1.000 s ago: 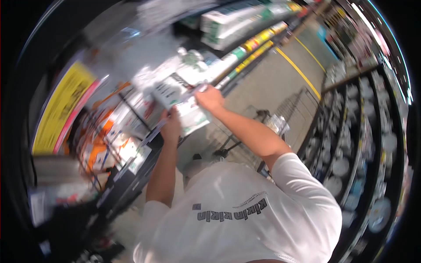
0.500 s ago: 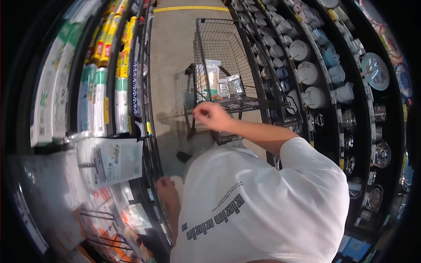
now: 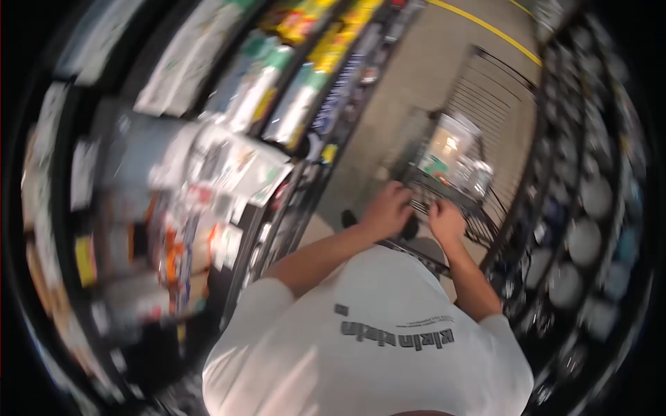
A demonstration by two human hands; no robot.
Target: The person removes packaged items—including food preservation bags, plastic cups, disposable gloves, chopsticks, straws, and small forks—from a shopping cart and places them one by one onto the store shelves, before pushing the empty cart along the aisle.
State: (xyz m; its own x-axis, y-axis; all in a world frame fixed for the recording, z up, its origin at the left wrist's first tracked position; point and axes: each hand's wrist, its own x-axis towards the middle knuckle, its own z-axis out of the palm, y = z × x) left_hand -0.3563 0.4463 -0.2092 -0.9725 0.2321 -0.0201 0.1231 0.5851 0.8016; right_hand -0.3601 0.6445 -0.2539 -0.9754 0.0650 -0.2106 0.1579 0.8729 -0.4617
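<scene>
The left hand [image 3: 388, 211] and right hand [image 3: 447, 220] are apart but near each other at the near end of a wire shopping cart [image 3: 489, 97], fingers curled, though blur means I cannot tell whether either grips it. That end seems the natural place to steer from, and the clear plastic packet [image 3: 447, 144] and silvery packet [image 3: 478, 176] lie inside just beyond the hands, probably because there they are easily reached and the wire sides contain them.

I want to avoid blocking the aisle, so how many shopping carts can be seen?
1: the wire shopping cart, in the aisle, ahead of the white T-shirt. Others may be hidden.
</scene>
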